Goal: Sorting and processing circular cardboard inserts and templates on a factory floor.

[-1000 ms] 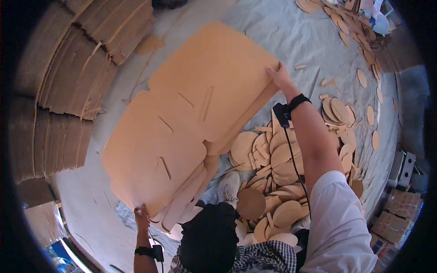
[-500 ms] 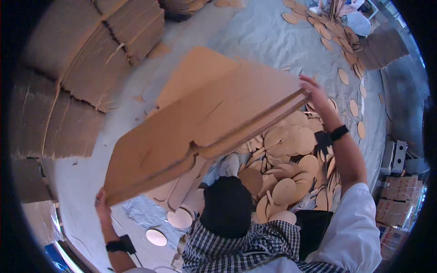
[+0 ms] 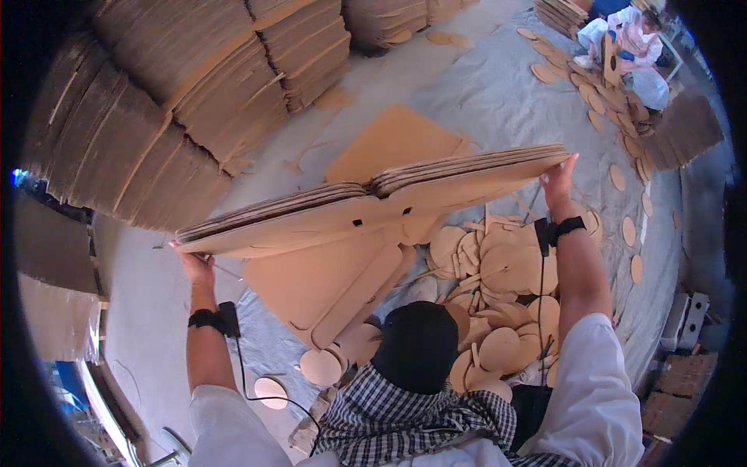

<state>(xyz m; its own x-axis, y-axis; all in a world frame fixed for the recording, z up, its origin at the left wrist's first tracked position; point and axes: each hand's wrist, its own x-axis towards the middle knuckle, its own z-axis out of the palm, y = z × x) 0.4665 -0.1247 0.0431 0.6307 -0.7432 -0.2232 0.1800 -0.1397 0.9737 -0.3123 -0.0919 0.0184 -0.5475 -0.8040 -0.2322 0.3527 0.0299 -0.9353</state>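
Observation:
A stack of brown cardboard sheets is held up in front of me, its layered edges showing along the top. A notch sits at the middle of the edge, and two small dark holes lie near it. My left hand grips the left end of the stack, fingers partly hidden beneath it. At the right end, my right hand is closed on the corner. Under the stack rests a flat cardboard sheet with a cut outline. Farther off, another flat cardboard sheet lies partly hidden behind the stack.
Loose cardboard discs pile up at the right on a pale ground sheet. Tall cardboard stacks stand at the far left. A person with blue-gloved hands handles a cardboard piece at the far right. Cartons stand at the right edge.
The stack has tipped so its layered edges face upward, and its left end has risen, making it more level. My left hand has moved up with it. The view has shifted.

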